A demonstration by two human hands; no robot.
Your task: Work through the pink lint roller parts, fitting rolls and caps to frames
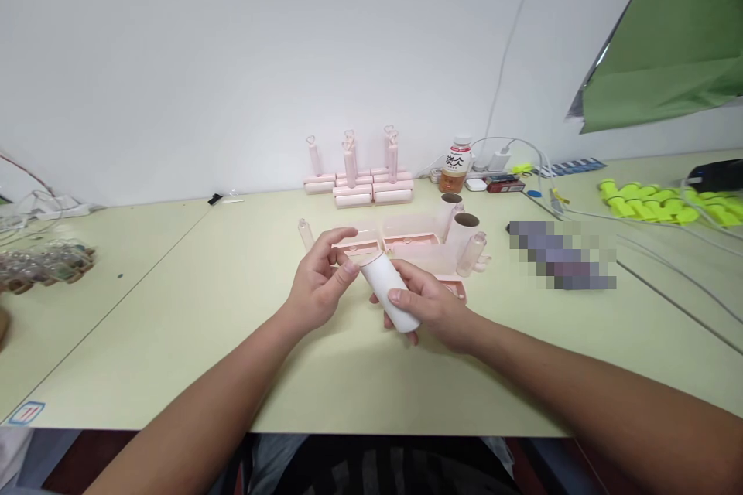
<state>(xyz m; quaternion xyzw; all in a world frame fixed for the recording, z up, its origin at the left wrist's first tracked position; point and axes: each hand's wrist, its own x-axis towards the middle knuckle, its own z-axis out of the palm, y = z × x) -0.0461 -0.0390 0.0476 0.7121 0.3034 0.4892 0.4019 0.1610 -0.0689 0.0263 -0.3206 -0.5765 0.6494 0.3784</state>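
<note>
A plain white roll, shaped like a lint roller refill, is tilted in front of me above the table. My right hand wraps round its lower part, thumb on top and fingers underneath. Beside the roll's upper end is my left hand, its index finger stretched out and its thumb apart from it, close to the rim. Whether that thumb touches the rim I cannot tell. Behind my hands lie open pink cases, partly hidden. Two upright rolls with hollow brown cores and a clear pink handle stand to their right.
Several closed pink cases with upright handles stand by the wall. A drink bottle, cables and a red box are at the back right. Yellow-green pieces lie far right; small clear items lie far left.
</note>
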